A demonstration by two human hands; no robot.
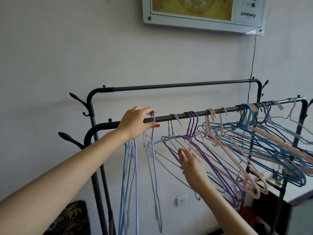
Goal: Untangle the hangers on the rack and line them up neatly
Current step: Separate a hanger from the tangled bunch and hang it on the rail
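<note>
A room in a home: a black metal clothes rack [186,89] with coloured hangers [237,141] stands against a plain white wall, a framed "century" panel [203,12] hangs above, and a wall socket [181,200] sits low.

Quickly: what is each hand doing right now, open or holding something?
Left hand: pinches the hook of a pale blue hanger at the rail.
Right hand: open, fingers straight against the purple hangers.
</note>
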